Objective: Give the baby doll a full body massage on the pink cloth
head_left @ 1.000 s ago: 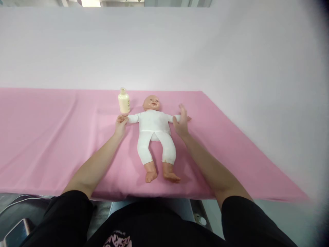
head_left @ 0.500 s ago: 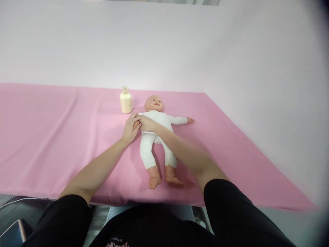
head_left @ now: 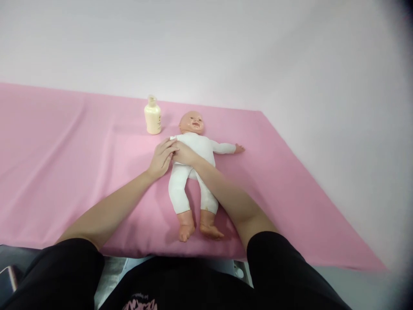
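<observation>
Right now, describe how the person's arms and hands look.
Both forearms are bare from short black sleeves down. The left hand and right hand wear no gloves; no rings, watch or markings show. A black top with a pink print covers the chest.

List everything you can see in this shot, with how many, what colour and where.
doll: one, peach skin in a white suit, lying on its back in the middle of the pink cloth, head toward the wall.
bottle: one, cream, upright on the cloth just left of the doll's head, apart from it.
pink cloth: one, pink, spread over the whole work surface.
wall: pale white, behind the cloth.
dark object: one, at the lower left edge, too cut off to identify.
left hand: one, bare, closed around the doll's arm on the bottle side.
right hand: one, bare, reaching across the doll's body to that same arm, touching the left hand.
</observation>
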`<state>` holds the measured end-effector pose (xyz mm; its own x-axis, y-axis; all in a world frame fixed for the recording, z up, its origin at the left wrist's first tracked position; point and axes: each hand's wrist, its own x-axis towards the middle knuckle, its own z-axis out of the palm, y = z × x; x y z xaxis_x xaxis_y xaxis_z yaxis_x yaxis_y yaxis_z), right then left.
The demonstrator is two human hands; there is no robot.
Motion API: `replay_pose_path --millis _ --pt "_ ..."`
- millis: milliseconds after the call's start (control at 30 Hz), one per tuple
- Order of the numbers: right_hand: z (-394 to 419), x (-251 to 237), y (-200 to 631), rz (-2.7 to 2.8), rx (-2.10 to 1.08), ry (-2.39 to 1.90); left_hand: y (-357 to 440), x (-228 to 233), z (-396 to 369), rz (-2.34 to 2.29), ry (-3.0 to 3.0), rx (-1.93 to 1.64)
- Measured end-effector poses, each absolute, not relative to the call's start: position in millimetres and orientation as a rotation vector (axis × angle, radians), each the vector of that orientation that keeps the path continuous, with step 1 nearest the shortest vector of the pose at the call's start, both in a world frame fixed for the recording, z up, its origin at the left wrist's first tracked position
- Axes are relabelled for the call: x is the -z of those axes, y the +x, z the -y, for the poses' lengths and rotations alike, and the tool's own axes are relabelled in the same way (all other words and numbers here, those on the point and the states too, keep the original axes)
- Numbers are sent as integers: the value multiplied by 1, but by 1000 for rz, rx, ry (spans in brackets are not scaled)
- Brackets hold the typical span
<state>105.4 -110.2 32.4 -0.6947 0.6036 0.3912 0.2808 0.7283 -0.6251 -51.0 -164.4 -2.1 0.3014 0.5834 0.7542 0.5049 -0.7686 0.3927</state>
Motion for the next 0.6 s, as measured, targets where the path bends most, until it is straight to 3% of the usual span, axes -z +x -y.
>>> replay_pose_path --millis 300,600 --pt "113 -33 108 2415 -697 -642 -54 7 157 -1082 2480 -1489" --pt "110 -34 109 2347 -641 -679 -57 9 151 -1090 1984 -1535"
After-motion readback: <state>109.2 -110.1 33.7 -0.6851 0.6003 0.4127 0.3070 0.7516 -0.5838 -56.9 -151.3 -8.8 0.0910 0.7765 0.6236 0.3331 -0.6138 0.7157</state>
